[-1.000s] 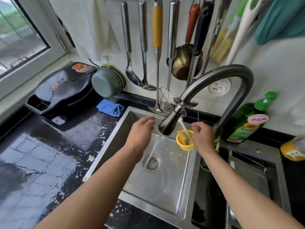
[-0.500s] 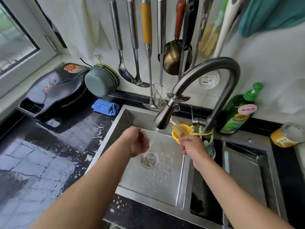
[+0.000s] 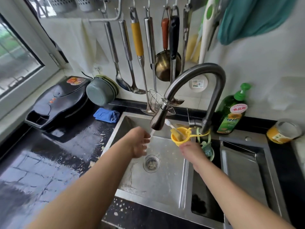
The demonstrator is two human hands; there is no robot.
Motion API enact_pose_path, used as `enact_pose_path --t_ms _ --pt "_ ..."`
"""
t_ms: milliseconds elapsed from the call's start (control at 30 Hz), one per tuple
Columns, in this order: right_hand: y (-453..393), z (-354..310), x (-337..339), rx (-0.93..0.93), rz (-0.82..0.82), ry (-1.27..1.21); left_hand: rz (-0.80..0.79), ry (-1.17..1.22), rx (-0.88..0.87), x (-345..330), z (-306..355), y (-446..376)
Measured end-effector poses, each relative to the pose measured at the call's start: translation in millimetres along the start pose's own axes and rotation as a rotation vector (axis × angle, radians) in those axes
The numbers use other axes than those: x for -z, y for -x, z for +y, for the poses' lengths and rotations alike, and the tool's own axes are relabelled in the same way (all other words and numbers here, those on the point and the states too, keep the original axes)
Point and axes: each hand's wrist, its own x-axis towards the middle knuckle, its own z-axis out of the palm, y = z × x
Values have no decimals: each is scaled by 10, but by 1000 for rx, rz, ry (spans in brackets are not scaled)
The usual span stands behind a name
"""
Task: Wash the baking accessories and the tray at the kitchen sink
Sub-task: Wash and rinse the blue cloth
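Water runs from the dark faucet head (image 3: 156,120) into the steel sink (image 3: 166,180). My left hand (image 3: 137,142) is under the stream with loosely curled fingers and holds nothing. My right hand (image 3: 189,150) sits just below a yellow cup (image 3: 179,140) that hangs from the faucet base; its fingers are mostly hidden and nothing shows in its grip. The cup holds a yellow sponge and a white-handled brush (image 3: 169,123). A steel tray (image 3: 244,171) lies in the right basin.
The drain strainer (image 3: 151,163) is between my hands. Green dish soap bottle (image 3: 233,111) and a yellow jar (image 3: 283,131) stand at the right. Ladles and skimmers (image 3: 140,63) hang above the sink. A black griddle (image 3: 57,100), a grey bowl (image 3: 100,91) and a blue cloth (image 3: 106,114) are at the left on the wet counter.
My right hand has drawn back and down from the yellow cup, leaving the brush in it. My left hand has curled its fingers and stays under the running water.
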Motion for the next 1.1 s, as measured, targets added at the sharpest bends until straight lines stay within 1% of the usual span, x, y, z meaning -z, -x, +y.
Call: enact_pose_path --t_ms 67,133,167,200,267,300,333,400,467,533,600,667,767,867,933,1000,1100 --pt "12 5 -37 -34 -17 -9 10 -5 72 82 -191 -134" --pt "18 -38 -154 -63 -68 -72 29 26 91 139 -309 -189" --pt "18 -81 -263 -87 -116 -157 50 54 69 164 -339 -210" --pt "21 -129 -386 -142 -181 -295 81 72 18 163 -343 -218" --pt "8 -227 -691 -304 -365 -667 154 41 -184 175 -299 -204" --pt "-9 -273 -842 -368 -438 -824 168 -11 -310 181 -244 -163" --pt "-25 -333 -973 -420 -467 -924 143 -67 -433 168 -173 -91" --pt "-42 -474 -1150 -478 -478 -1063 28 -208 -636 103 12 104" --pt "-30 -601 -1179 -489 -452 -1203 -69 -415 -788 -5 212 267" --pt "-15 -654 -1070 -476 -421 -1293 -80 -620 -935 -135 365 322" --pt "9 -616 -956 -490 -390 -1287 -48 -718 -1027 -206 460 254" --pt "27 -492 -881 -544 -351 -1211 -24 -765 -1045 -195 473 134" --pt "77 -172 -795 -598 -252 -1166 -25 -823 -991 -113 312 -105" --pt "135 238 -753 -644 -123 -1123 15 -863 -870 -16 15 -410" --pt "188 410 -737 -681 -67 -1090 19 -873 -771 37 -185 -577" --pt "214 416 -741 -673 -68 -1109 6 -837 -703 74 -337 -710" --pt "303 -23 -665 -529 -168 -1126 -30 -742 -666 45 -432 -803"
